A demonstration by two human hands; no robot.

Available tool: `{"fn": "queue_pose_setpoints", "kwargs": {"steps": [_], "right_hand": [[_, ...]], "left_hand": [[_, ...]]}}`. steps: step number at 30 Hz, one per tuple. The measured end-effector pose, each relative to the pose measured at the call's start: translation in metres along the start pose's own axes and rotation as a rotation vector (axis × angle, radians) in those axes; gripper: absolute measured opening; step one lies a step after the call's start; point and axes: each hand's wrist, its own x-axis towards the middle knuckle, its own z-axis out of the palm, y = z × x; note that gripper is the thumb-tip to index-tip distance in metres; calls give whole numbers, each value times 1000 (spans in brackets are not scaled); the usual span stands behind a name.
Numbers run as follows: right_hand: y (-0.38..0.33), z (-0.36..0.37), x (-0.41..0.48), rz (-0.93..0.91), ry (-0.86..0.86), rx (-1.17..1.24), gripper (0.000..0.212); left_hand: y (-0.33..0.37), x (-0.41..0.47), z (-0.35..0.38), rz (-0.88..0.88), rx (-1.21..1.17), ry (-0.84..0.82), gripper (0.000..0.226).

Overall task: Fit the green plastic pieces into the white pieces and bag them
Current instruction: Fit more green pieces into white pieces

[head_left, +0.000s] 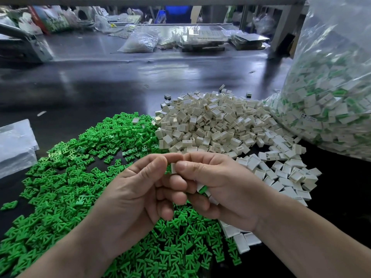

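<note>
Surface: dark, glossy table (120,83).
Left and front: loose heap of green pieces (60,177), spread low on the table.
Centre right: mound of white pieces (216,125), touching the green heap along its left side.
Right: large clear bag (331,97) filled with white-and-green parts, resting against the white mound.
Left edge: folded clear plastic (16,145), just beside the green heap.
Far side: 1 smaller clear bag (140,43) next to stacked trays (202,40), well apart from the heaps.

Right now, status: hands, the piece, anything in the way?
Left hand and right hand both pinching one white piece. Finished pieces tucked in right palm. Bag at right, white pile between; nothing else blocking.
</note>
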Motion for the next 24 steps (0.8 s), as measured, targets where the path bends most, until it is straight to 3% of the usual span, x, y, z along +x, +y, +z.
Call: {"fn": "queue_pose_setpoints", "kwargs": {"steps": [5,13,18,24], "right_hand": [[0,-2,0,50,-19,2,35],[-3,0,-2,62,-20,-17,34],[-5,2,-6,41,-26,-42,11],[-5,7,-6,19,-17,25,22]], "left_hand": [[2,-1,-2,-65,-18,11,55],[1,-2,0,-84,-56,22,56],[3,-3,0,-101,-92,-3,51],[-2,-2,4,13,-65,7,48]]}}
